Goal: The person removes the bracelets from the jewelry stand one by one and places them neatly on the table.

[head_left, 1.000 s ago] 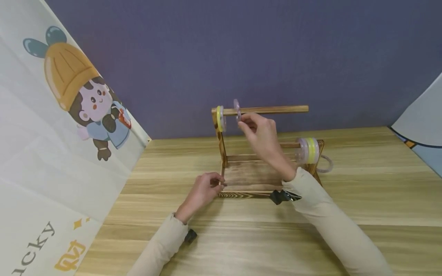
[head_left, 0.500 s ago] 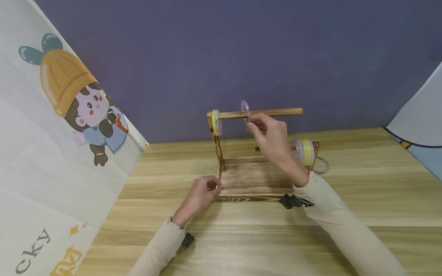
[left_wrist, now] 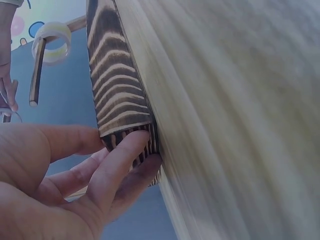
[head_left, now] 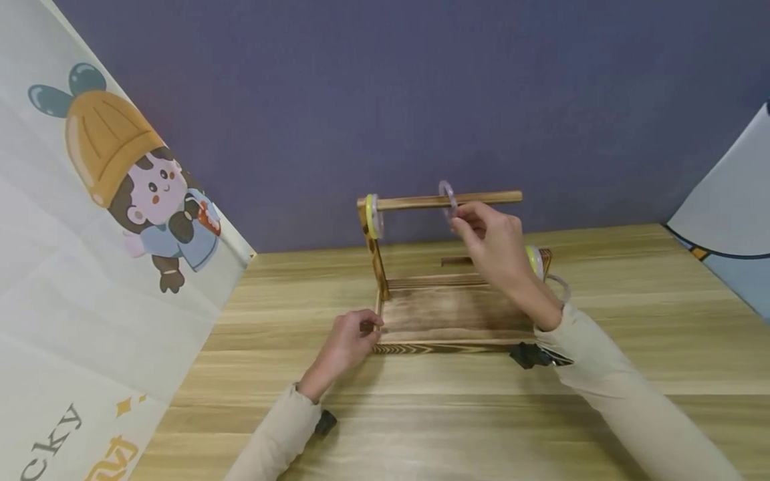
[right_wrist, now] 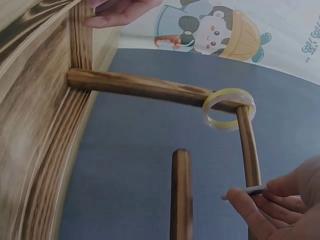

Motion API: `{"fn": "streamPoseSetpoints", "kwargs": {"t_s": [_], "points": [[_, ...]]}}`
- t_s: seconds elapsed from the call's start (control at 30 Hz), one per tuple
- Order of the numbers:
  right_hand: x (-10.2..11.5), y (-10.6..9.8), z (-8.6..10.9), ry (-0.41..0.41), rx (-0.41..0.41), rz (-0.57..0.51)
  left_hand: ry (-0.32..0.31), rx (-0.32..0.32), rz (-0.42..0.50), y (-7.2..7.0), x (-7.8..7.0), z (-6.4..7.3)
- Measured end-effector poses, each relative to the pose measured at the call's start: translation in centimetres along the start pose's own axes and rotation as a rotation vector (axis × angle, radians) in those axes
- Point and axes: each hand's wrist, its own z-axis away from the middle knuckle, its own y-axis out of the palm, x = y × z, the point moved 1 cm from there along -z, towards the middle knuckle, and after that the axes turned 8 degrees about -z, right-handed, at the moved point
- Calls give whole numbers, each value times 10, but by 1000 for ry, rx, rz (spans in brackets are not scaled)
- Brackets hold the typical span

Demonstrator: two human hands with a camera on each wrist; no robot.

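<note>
A wooden rack (head_left: 445,310) stands on the table, with an upper bar (head_left: 415,202) reaching right from its left post. My right hand (head_left: 496,244) pinches a pale purple ring (head_left: 446,194) that encircles this bar near its middle. At the bar's left end hang a yellow ring (head_left: 369,217) and a clear pale ring beside it. In the left wrist view, my left hand (left_wrist: 95,175) holds the striped end of the rack's base (left_wrist: 120,75) between thumb and fingers. Rings on the lower bar (head_left: 457,260) are partly hidden behind my right hand.
Another pale ring (head_left: 561,286) leans by the rack's right post. Behind the wooden table (head_left: 289,294) rises a dark blue panel (head_left: 385,100). A white cloth (head_left: 120,300) with a cartoon figure borders the left side.
My right hand has moved to the right along the upper bar, drawing the purple ring with it. My left hand stays at the rack's base. The head view has shifted slightly.
</note>
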Motion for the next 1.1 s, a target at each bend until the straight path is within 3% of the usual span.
{"fn": "streamPoseSetpoints", "kwargs": {"t_s": [0.6,1.1], "points": [[-17,-35,10,-16,-72,27,-37,-45,-19,2,-5,2],[-27,-74,20,-42,-126,123,-42,-56,2,2,-4,3]]}}
